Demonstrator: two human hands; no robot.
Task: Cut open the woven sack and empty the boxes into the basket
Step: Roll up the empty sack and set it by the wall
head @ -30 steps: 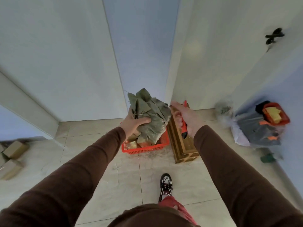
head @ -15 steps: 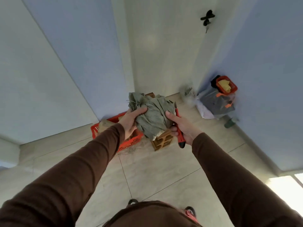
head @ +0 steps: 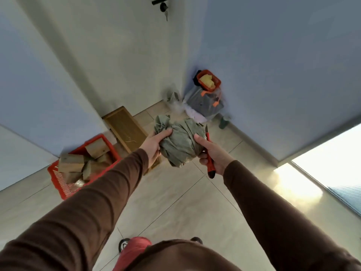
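A crumpled grey-green woven sack [head: 180,142] is bunched into a ball between both hands, held in the air over the floor. My left hand [head: 154,143] grips its left side with the thumb on top. My right hand [head: 212,154] grips a red utility knife [head: 210,165] and presses its thumb against the sack's right side. The red plastic basket [head: 58,178] stands on the floor at the left, filled with several cardboard boxes [head: 73,163].
A wooden crate [head: 126,128] lies by the wall corner behind the sack. A grey bag with an orange container [head: 208,82] on top sits in the far corner, with a small green bottle [head: 222,123] beside it. My shoes [head: 123,243] show at the bottom.
The sack has moved away from above the basket to the right and is now bunched tighter between both hands. My view has swung right, so the basket sits farther left.
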